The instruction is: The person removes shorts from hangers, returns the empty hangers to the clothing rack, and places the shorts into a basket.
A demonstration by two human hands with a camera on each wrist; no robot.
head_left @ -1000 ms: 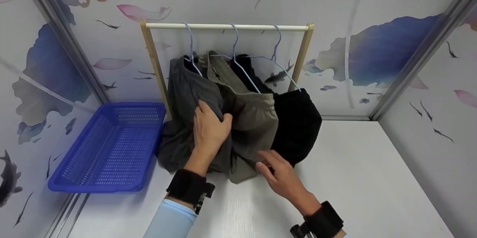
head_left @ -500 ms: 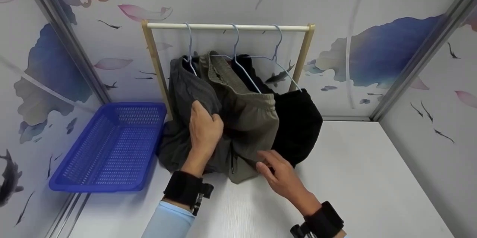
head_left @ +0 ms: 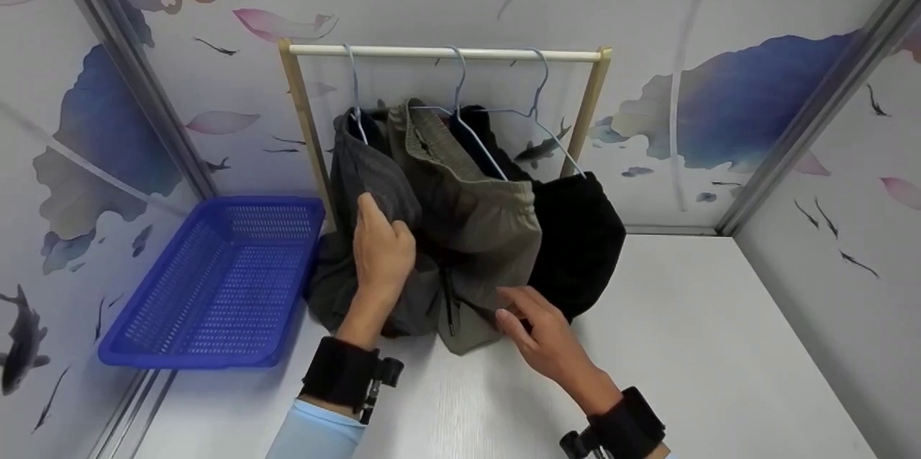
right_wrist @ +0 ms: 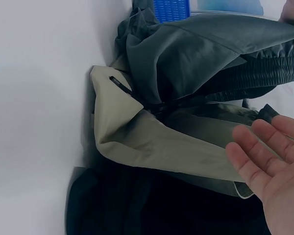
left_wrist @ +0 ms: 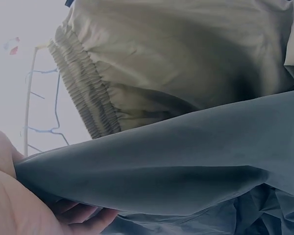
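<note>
My left hand grips the near edge of a dark grey pair of pants, which hangs from the leftmost hanger. In the left wrist view the grey cloth stretches away from between thumb and fingers. Beside it hangs a khaki pair of pants with an elastic waistband, on the middle hanger. A black garment hangs on the right hanger. My right hand is held relaxed before the khaki pants, its fingers loosely bent and holding nothing. Whether they touch the cloth, I cannot tell.
A small rack with a white rail and wooden posts carries the hangers. On the left sits a blue perforated basket, close to the grey pants. All stands on a white table between printed wall panels.
My left hand has drawn the grey pants to the left, and their hanger has slid left along the rail. The gap to the khaki pants has widened. My right hand has hardly moved.
</note>
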